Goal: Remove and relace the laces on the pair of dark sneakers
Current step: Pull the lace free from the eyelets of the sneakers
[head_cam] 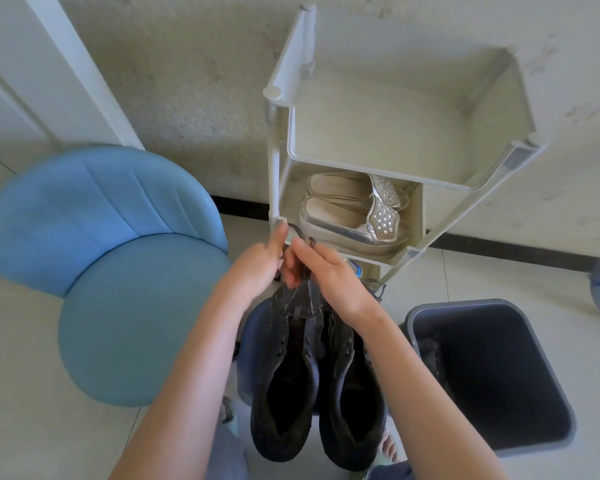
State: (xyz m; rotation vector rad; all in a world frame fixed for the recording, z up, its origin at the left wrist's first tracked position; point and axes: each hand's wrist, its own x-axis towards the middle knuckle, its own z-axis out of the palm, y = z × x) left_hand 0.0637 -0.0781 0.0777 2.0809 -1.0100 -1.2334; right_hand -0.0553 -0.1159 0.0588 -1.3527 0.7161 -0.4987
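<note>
Pale glossy floor tiles (31, 393) and a speckled wall (187, 81) surround a cream plastic shoe rack (277, 133) holding glittery silver slip-ons (343, 220). Below it I see the dark sneakers (281, 348), matte and scuffed, lying side by side on a rounded blue stool (251, 334), openings toward me. At their toes the left hand (257, 266) and right hand (333, 278) curl their fingers (302, 251) tight, pinching a thin dark lace (300, 233) between them.
</note>
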